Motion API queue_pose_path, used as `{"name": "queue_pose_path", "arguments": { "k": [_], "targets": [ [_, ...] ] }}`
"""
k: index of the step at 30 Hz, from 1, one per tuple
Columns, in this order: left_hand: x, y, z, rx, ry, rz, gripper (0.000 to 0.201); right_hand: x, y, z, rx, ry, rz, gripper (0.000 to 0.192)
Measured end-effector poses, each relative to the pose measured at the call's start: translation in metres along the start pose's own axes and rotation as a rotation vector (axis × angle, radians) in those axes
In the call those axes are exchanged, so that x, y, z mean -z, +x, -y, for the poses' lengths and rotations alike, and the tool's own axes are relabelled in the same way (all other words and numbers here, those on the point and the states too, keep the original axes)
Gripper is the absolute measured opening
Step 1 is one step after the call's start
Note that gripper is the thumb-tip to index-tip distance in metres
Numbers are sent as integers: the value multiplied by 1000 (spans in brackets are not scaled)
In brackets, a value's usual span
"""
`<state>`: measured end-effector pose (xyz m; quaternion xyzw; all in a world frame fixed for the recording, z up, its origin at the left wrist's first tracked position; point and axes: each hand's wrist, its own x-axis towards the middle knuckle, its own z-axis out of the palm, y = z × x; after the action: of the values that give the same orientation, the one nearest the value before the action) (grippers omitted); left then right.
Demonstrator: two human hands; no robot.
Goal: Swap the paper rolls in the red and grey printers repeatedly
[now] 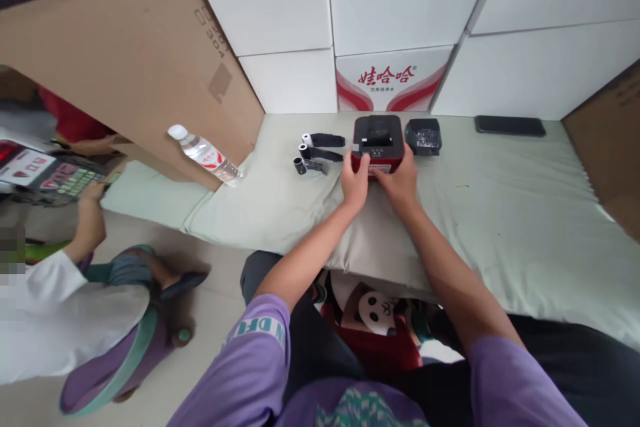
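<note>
White boxes are stacking up as a wall behind a pale green mat, and one box with red print is sitting right behind the work. On the mat, near its back edge, a small red and black printer is standing upright, and both hands are meeting at its front. The left hand is pressing against the left front corner, fingers curled loosely on the casing; the right hand is lying on the front edge, fingers reaching toward the red face. Neither is lifting it, so the handling seems to be at an early stage.

Just left of the printer, three black rollers are lying apart from it, untouched. A black lid is resting just to its right, and a phone farther right. A water bottle is leaning by a cardboard sheet. At the far left another person's hand is working at a keypad, well apart. Nothing is blocking the printer.
</note>
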<state>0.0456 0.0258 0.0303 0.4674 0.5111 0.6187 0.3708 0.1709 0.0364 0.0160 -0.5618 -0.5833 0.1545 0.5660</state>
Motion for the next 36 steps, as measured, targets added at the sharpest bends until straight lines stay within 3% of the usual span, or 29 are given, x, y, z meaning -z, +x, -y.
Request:
{"name": "queue_pose_path", "arguments": {
  "k": [6,11,17,19,22,25,28,36],
  "targets": [
    [28,-65,-1,-7,-47,97,63,37,-71,33,-34,-49,-34,95],
    [31,-88,6,2,11,79,65,41,-89,28,-99,-68,-41,100],
    [47,-73,11,-90,40,161,75,50,-87,23,-21,-127,31,104],
    [58,-62,9,-189,85,222,77,64,-88,21,9,-149,125,106],
    [71,-47,7,-352,221,305,65,89,-95,11,59,-186,285,105],
    [77,-38,6,-451,314,341,63,106,-106,-5,102,-233,333,97],
    [79,-33,9,-475,325,353,67,109,-116,-15,135,-291,366,95],
    [81,-29,21,-412,216,415,65,106,-118,-13,224,-298,498,116]
  ]
}}
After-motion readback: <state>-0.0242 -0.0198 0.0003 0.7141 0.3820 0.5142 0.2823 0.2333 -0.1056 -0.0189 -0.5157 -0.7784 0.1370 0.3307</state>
